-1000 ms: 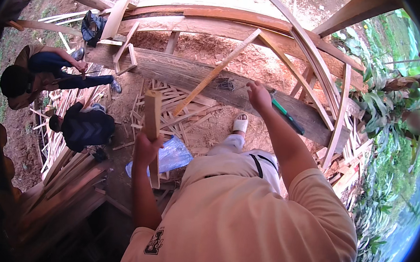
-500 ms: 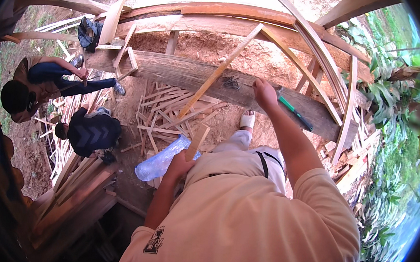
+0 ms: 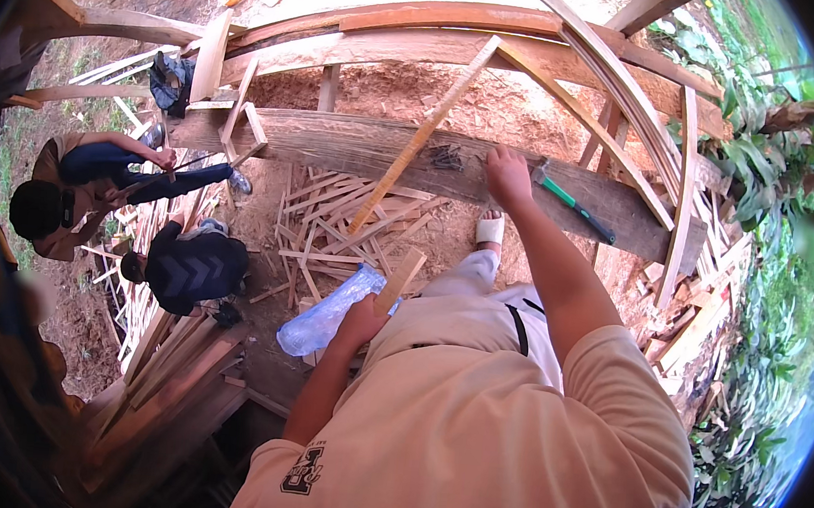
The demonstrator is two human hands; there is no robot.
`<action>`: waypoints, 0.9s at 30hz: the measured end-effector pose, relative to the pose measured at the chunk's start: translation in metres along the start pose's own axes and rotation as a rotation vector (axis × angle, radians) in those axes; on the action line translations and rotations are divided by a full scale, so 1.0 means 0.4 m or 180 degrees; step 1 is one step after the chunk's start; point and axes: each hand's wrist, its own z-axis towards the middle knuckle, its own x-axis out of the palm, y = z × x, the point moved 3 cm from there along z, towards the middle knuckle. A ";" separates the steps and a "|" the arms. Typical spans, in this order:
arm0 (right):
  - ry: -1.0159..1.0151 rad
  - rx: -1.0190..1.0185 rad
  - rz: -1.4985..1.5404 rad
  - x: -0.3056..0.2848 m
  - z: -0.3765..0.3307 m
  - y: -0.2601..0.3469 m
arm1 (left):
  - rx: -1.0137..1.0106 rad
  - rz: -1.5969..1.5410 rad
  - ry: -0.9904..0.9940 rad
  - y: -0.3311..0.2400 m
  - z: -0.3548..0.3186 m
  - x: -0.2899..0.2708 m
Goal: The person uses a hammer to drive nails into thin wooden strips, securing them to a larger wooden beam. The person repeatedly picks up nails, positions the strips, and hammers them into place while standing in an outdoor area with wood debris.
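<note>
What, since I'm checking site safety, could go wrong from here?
The hammer lies near the edge of the plank; a nudge from the right hand might drop it toward the white sandal. The small dark pile, perhaps nails, could prick that hand. Loose wood strips underfoot might trip someone.

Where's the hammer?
Head view, right of centre: the hammer lies on the wide plank, just right of the right hand.

Beige T-shirt (image 3: pixel 469 434) — short-sleeved, loose from where I stand | black print (image 3: pixel 302 470) on its left side | pale trousers (image 3: pixel 457 292), narrow black strip (image 3: pixel 519 330) | white open-toed sandal (image 3: pixel 490 230) | left hand (image 3: pixel 360 322), right hand (image 3: pixel 508 174) — both bare
</note>
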 end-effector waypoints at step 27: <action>0.0159 0.1215 -0.0312 -0.308 -0.376 -0.316 | 0.1407 0.1594 0.0229 -0.512 0.075 0.157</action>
